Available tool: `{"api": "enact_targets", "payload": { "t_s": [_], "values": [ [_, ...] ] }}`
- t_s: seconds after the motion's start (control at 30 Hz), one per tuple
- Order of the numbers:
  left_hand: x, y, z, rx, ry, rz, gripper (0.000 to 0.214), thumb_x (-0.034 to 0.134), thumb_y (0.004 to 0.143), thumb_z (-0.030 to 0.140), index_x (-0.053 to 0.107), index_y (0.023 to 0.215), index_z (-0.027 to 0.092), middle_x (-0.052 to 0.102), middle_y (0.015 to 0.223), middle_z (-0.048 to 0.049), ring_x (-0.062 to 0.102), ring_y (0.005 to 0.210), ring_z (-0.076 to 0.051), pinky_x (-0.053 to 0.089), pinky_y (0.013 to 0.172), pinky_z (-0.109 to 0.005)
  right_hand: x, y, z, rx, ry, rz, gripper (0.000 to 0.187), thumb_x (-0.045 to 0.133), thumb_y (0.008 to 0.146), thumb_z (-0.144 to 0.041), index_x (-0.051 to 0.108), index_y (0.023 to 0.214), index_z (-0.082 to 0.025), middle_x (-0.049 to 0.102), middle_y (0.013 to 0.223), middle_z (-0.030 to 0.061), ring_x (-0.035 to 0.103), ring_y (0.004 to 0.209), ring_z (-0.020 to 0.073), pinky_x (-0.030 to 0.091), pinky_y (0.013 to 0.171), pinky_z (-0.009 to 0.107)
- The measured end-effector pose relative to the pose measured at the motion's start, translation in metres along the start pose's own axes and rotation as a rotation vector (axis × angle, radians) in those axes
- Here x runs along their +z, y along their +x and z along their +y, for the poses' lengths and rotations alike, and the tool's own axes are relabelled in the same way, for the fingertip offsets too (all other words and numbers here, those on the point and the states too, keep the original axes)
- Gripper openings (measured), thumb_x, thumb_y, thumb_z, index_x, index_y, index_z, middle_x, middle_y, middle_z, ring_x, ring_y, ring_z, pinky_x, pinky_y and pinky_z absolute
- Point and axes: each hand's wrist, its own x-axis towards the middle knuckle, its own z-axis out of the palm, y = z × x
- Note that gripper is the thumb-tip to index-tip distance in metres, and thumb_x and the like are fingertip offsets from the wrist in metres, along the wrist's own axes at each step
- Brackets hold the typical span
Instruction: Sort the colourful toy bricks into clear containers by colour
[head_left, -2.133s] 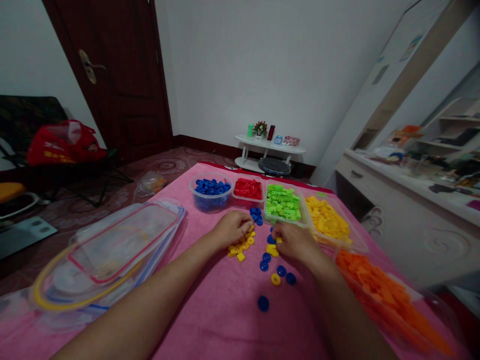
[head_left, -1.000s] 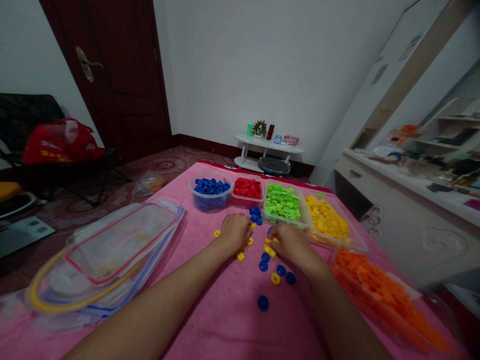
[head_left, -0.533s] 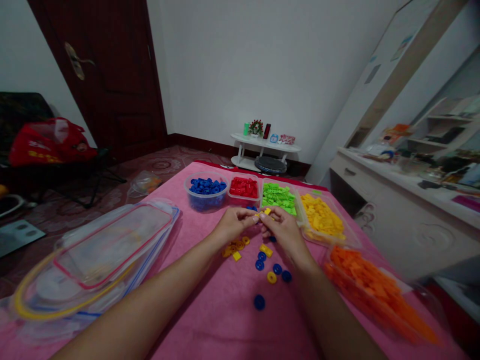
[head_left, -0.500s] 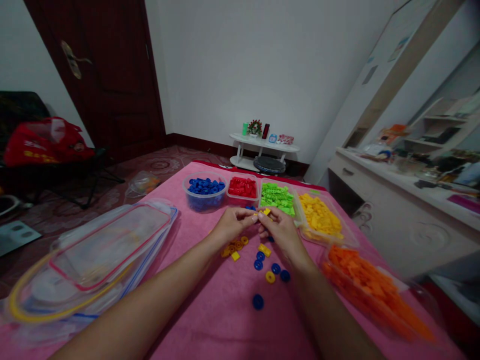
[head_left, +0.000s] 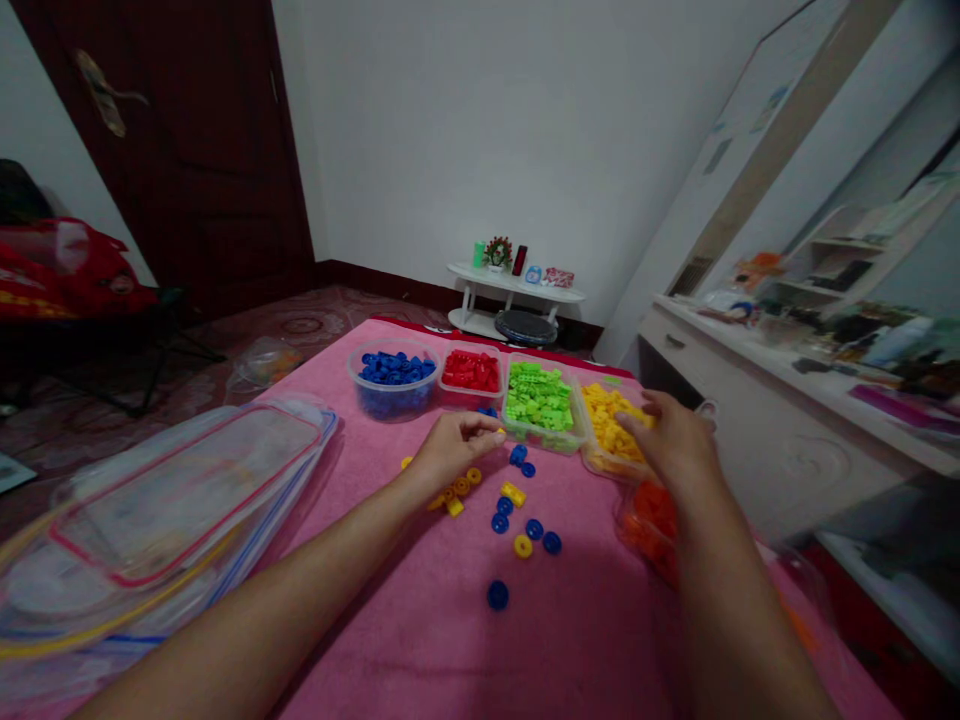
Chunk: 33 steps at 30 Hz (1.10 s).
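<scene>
Now our hands are apart: the right hand [head_left: 679,440] has left the left hand [head_left: 450,447] and is over the yellow tub [head_left: 604,464], right of centre. Its thumb and fingers reach in at the yellow pieces [head_left: 600,405]; we cannot tell whether they grip one. Our left hand, at mid-frame, pinches a small yellow piece [head_left: 501,432]. So, we judge, the two-handed handling is paused, with the left alone keeping the piece. Below centre, a yellow brick [head_left: 513,494] lies on the pink cloth [head_left: 420,620] near blue discs [head_left: 500,523].
</scene>
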Motion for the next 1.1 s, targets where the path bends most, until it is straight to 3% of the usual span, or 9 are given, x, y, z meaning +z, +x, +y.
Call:
{"api": "enact_targets", "payload": {
  "t_s": [0.13, 0.2, 0.27, 0.33, 0.43, 0.6, 0.73, 0.87, 1.1],
  "values": [
    [0.003, -0.003, 0.002, -0.052, -0.097, -0.003, 0.040, 0.075, 0.064, 0.033, 0.063, 0.094, 0.011, 0.069, 0.074, -0.0043, 0.061, 0.062, -0.010, 0.044, 0.058, -0.021, 0.001, -0.010, -0.023, -0.068, 0.245, -0.067, 0.044, 0.065, 0.073, -0.032, 0.061, 0.114, -0.019, 0.063, 0.114, 0.0155, 0.061, 0.101, 0.0293, 0.046, 0.086, 0.042],
    [0.002, -0.004, 0.005, -0.087, -0.146, -0.006, 0.042, 0.077, 0.062, 0.034, 0.060, 0.093, 0.011, 0.067, 0.070, -0.0027, 0.060, 0.059, -0.010, 0.045, 0.057, -0.020, 0.002, -0.021, -0.050, -0.161, 0.501, -0.248, 0.044, 0.067, 0.071, -0.026, 0.062, 0.113, -0.018, 0.068, 0.102, 0.0112, 0.064, 0.085, 0.0220, 0.050, 0.076, 0.036],
    [0.002, -0.005, 0.008, -0.106, -0.167, -0.017, 0.044, 0.077, 0.061, 0.037, 0.057, 0.090, 0.012, 0.065, 0.065, -0.0007, 0.059, 0.054, -0.009, 0.044, 0.055, -0.019, 0.005, -0.035, -0.077, -0.278, 0.715, -0.521, 0.042, 0.067, 0.071, -0.026, 0.063, 0.112, -0.018, 0.069, 0.095, 0.0069, 0.063, 0.071, 0.0163, 0.050, 0.065, 0.029],
    [0.001, -0.006, 0.010, -0.118, -0.171, -0.047, 0.046, 0.077, 0.061, 0.041, 0.054, 0.089, 0.013, 0.064, 0.063, 0.0005, 0.058, 0.051, -0.009, 0.044, 0.051, -0.019, 0.009, -0.048, -0.097, -0.395, 0.811, -0.660, 0.033, 0.065, 0.073, -0.026, 0.066, 0.106, -0.019, 0.070, 0.091, 0.0037, 0.062, 0.069, 0.0143, 0.048, 0.062, 0.026],
    [0.001, -0.007, 0.010, -0.149, -0.172, -0.079, 0.050, 0.076, 0.060, 0.044, 0.051, 0.091, 0.014, 0.064, 0.060, 0.0012, 0.058, 0.048, -0.010, 0.044, 0.048, -0.019, 0.017, -0.060, -0.111, -0.438, 0.814, -0.618, 0.018, 0.061, 0.075, -0.021, 0.069, 0.091, -0.018, 0.070, 0.086, 0.0019, 0.062, 0.075, 0.0143, 0.046, 0.067, 0.024],
    [-0.003, -0.005, 0.007, -0.108, -0.095, -0.134, 0.040, 0.067, 0.069, 0.047, 0.054, 0.086, 0.013, 0.065, 0.065, -0.0021, 0.060, 0.054, -0.012, 0.046, 0.053, -0.023, 0.020, -0.056, -0.106, -0.307, 0.762, -0.601, 0.011, 0.059, 0.075, -0.020, 0.067, 0.079, -0.015, 0.068, 0.069, 0.0019, 0.059, 0.060, 0.0126, 0.041, 0.055, 0.022],
    [-0.015, 0.000, 0.001, 0.039, 0.361, -0.187, 0.021, 0.061, 0.075, 0.032, 0.066, 0.080, 0.012, 0.069, 0.080, -0.0063, 0.062, 0.072, -0.015, 0.046, 0.066, -0.024, 0.020, -0.050, -0.095, -0.369, 0.441, -0.519, 0.008, 0.060, 0.068, -0.015, 0.067, 0.071, -0.018, 0.066, 0.065, 0.0001, 0.056, 0.060, 0.0118, 0.034, 0.054, 0.022],
    [-0.024, -0.002, -0.010, -0.025, 0.828, -0.308, 0.021, 0.061, 0.072, 0.024, 0.071, 0.089, 0.017, 0.070, 0.074, -0.0039, 0.063, 0.068, -0.015, 0.043, 0.062, -0.022, 0.031, -0.056, -0.087, -0.434, 0.155, -0.665, 0.010, 0.065, 0.061, -0.012, 0.068, 0.067, -0.019, 0.066, 0.069, 0.0001, 0.055, 0.063, 0.0122, 0.029, 0.053, 0.023],
    [-0.019, -0.008, -0.014, 0.087, 1.109, -0.264, 0.021, 0.063, 0.067, 0.020, 0.074, 0.085, 0.021, 0.071, 0.082, -0.0048, 0.063, 0.075, -0.017, 0.042, 0.066, -0.024, 0.055, -0.065, -0.082, -0.419, 0.171, -0.684, 0.012, 0.064, 0.060, -0.011, 0.063, 0.070, -0.017, 0.062, 0.072, 0.0014, 0.052, 0.064, 0.0119, 0.029, 0.054, 0.023]
  ]
}}
